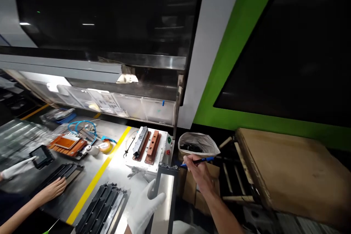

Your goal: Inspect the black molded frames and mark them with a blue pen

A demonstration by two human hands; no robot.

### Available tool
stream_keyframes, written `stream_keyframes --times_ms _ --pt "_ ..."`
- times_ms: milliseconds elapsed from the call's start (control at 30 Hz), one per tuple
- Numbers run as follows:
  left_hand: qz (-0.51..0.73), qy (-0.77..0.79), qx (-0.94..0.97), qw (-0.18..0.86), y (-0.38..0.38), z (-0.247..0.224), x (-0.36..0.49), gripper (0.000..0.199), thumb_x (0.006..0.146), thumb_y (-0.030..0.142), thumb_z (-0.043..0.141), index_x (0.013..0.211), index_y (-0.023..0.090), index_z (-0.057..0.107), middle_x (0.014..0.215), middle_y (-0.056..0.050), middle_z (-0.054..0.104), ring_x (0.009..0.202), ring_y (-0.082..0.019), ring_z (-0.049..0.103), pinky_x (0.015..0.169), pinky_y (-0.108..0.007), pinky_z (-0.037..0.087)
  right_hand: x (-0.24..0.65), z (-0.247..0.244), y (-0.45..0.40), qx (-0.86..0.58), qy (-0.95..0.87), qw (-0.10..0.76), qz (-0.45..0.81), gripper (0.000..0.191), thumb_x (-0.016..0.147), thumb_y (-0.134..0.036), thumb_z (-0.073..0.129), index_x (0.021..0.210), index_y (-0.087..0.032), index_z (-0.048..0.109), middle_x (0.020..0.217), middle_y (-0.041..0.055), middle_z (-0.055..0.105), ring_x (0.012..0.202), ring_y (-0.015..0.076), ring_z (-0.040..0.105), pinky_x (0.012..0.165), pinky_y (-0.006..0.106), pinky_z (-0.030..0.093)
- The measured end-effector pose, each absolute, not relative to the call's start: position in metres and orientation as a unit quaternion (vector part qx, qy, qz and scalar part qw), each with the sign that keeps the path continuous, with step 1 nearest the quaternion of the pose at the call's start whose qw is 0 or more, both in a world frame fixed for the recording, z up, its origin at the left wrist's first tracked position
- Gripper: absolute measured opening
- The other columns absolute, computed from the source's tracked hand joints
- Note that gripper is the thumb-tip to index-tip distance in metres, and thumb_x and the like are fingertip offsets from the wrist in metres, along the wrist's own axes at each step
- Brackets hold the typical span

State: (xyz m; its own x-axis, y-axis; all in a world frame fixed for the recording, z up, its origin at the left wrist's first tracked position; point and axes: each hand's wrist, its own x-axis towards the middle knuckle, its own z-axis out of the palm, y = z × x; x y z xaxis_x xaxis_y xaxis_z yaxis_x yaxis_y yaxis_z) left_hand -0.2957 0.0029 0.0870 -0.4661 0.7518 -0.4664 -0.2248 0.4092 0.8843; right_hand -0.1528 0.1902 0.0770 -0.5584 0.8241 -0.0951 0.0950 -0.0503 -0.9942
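A white glove covers my left hand (146, 204), which is closed around a long black-framed part (163, 204) with a pale, shiny middle strip. This part is tilted upward near the table's right edge. My right hand (200, 173) is bare and grips a slim blue pen-like tool (206, 159). Its tip points left, close to the part's upper end; whether it touches is hard to tell. Left of my gloved hand lies a row of similar black parts (102, 208). Beyond it stands a white fixture (161, 135) holding a dark bar (140, 142) and a reddish-brown block (153, 147).
At the left, a co-worker's bare hand (55, 189) rests on black parts; their gloved hand (20, 168) touches a small black box (41, 156). A lined bin (199, 140) with black scraps stands behind my right hand. Cardboard (290, 168) lies at right. Yellow tape (93, 182) crosses the table.
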Motion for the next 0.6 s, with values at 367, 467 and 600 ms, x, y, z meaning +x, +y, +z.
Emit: stream_keyframes --times_ms 367,467,600 --pt "0.501 0.634 0.253 0.531 0.019 0.089 -0.291 0.071 0.065 0.05 0.083 0.127 0.018 0.068 0.121 -0.015 0.076 0.123 -0.041 0.062 0.109 -0.048 0.049 -0.132 0.083 0.187 -0.426 -0.657 0.302 0.544 0.047 0.091 -0.063 0.054 0.07 -0.021 0.06 0.059 -0.002 0.046 0.062 0.0165 0.043 0.06 0.029 0.035" --pt "0.5 0.619 0.255 0.549 0.018 0.091 -0.292 0.074 0.068 0.051 0.081 0.132 0.017 0.064 0.12 -0.016 0.076 0.112 -0.04 0.068 0.099 -0.049 0.055 -0.129 0.083 0.189 -0.44 -0.638 0.333 0.536 0.046 0.092 -0.062 0.054 0.07 -0.021 0.058 0.062 -0.0015 0.049 0.065 0.017 0.046 0.064 0.029 0.037" --pt "0.509 0.609 0.262 0.549 0.019 0.093 -0.297 0.072 0.069 0.049 0.081 0.132 0.019 0.065 0.126 -0.015 0.073 0.117 -0.038 0.065 0.104 -0.048 0.052 -0.137 0.091 0.189 -0.398 -0.616 0.351 0.582 0.046 0.09 -0.06 0.058 0.068 -0.021 0.054 0.059 -0.0041 0.043 0.061 0.0137 0.039 0.061 0.028 0.033"
